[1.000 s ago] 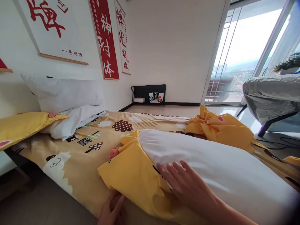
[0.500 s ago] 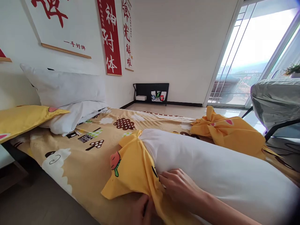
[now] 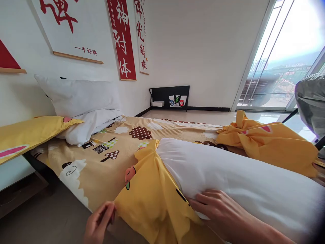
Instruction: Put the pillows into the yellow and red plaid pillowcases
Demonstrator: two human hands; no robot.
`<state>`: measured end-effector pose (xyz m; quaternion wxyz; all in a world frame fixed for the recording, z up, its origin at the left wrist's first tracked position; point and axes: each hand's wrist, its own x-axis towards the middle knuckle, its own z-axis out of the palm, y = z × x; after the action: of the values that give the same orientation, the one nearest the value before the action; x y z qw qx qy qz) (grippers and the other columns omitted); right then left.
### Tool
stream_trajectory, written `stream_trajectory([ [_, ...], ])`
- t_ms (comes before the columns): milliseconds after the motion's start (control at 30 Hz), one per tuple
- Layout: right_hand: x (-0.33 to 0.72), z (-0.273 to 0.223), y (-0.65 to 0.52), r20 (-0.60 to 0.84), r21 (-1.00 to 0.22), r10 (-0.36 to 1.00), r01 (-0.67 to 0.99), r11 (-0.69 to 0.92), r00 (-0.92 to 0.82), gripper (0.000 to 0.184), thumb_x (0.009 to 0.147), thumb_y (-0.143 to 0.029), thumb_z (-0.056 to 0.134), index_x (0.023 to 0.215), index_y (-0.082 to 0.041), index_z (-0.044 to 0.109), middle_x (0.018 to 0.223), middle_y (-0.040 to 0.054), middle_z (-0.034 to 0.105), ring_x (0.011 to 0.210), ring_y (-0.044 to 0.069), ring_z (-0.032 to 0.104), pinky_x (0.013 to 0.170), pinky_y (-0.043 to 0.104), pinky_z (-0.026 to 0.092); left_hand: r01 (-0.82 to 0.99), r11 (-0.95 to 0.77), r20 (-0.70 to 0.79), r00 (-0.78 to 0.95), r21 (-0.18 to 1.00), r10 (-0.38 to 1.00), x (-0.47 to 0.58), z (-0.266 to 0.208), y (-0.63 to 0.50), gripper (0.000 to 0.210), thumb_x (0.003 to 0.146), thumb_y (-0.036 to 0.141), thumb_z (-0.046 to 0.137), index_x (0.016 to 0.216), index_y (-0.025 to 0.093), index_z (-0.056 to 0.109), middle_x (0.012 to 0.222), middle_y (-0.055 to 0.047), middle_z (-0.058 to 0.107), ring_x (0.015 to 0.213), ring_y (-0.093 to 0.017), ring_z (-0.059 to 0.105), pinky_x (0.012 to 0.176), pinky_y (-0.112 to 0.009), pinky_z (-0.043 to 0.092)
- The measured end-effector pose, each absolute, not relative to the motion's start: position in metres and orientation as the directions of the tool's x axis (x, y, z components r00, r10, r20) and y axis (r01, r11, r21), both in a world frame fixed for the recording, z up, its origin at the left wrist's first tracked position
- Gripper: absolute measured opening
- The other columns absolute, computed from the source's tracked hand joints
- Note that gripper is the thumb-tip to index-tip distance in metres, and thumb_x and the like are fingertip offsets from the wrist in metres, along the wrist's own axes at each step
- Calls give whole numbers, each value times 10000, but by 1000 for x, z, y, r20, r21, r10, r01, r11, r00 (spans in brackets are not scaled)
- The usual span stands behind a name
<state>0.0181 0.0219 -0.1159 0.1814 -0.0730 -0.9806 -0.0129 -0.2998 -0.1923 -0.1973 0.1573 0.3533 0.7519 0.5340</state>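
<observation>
Head camera: A long, plump white fabric pillow lies on a tan bedsheet printed with a white sheep, its left end covered by a bright yellow fabric pillowcase. Left of the long pillow, a person's left hand pinches a corner of the pillowcase between thumb and fingers. At the pillow's near side, the right hand rests with bent fingers along the case's edge; whether they grip it cannot be told. Beyond the pillow's right half sits a bunched yellow fabric bundle.
</observation>
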Motion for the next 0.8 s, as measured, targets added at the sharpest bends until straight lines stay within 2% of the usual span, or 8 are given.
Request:
stream_trajectory([
  [100, 9, -99, 11, 243, -200, 244, 197, 960, -939, 143, 860, -193, 519, 902, -282, 623, 854, -8, 634, 801, 150, 600, 739, 257, 411, 435, 284, 202, -781, 854, 591, -337, -187, -177, 536, 716, 699, 549, 881, 201, 658, 906, -68, 665, 840, -238, 584, 745, -309, 478],
  [200, -13, -85, -4, 45, -376, 379, 335, 864, -924, 84, 822, -285, 559, 806, -240, 628, 853, 12, 616, 819, 173, 592, 768, 279, 418, 429, 270, 77, -637, 862, 767, -348, -186, -144, 611, 723, 700, 526, 1027, 191, 676, 1107, -95, 687, 1043, -288, 601, 898, -353, 474],
  [333, -43, -78, -14, -84, -508, 544, 506, 697, -835, 165, 701, -326, 633, 779, -183, 606, 908, 45, 600, 861, 207, 555, 779, 311, 411, 312, 206, -76, -381, 928, 921, -333, -176, -112, 615, 729, 682, 571, 1040, 160, 666, 1074, -97, 701, 1069, -309, 604, 895, -372, 488],
  [467, -45, -76, -6, -137, -761, 548, 442, 475, -825, 248, 603, -261, 653, 830, -167, 618, 996, 49, 608, 920, 218, 550, 797, 302, 419, -25, 212, -210, -303, 977, 930, -336, -152, -112, 655, 662, 611, 709, 1136, 168, 620, 1168, -95, 676, 1132, -297, 593, 922, -364, 487],
  [533, -37, -75, 0, -174, -899, 519, 350, 263, -837, 253, 640, -284, 617, 867, -172, 627, 954, 26, 634, 917, 216, 570, 772, 288, 433, -164, 216, -255, -276, 963, 927, -349, -141, -117, 627, 650, 531, 761, 1152, 185, 611, 1210, -91, 663, 1132, -282, 602, 928, -358, 487],
  [633, -28, -75, 4, -178, -969, 456, 237, 75, -872, 245, 702, -326, 576, 887, -173, 624, 861, 4, 647, 899, 209, 594, 769, 285, 452, -216, 195, -259, -327, 957, 909, -372, -133, -122, 640, 598, 437, 823, 1147, 193, 602, 1211, -99, 665, 1095, -280, 628, 904, -355, 497],
  [733, -26, -77, -2, -99, -882, 525, 319, 348, -845, 200, 707, -272, 560, 875, -175, 607, 809, 8, 636, 797, 193, 591, 697, 288, 459, -71, 170, -183, -439, 983, 880, -385, -135, -120, 634, 562, 485, 822, 1067, 179, 594, 1112, -112, 697, 1029, -297, 651, 866, -380, 506],
  [800, -22, -76, -9, 79, -655, 583, 398, 642, -809, 194, 738, -230, 533, 912, -187, 608, 830, 24, 646, 770, 199, 592, 669, 305, 465, 136, 140, -48, -523, 981, 851, -387, -141, -118, 559, 567, 538, 781, 946, 174, 590, 1015, -101, 706, 998, -300, 651, 854, -391, 507],
])
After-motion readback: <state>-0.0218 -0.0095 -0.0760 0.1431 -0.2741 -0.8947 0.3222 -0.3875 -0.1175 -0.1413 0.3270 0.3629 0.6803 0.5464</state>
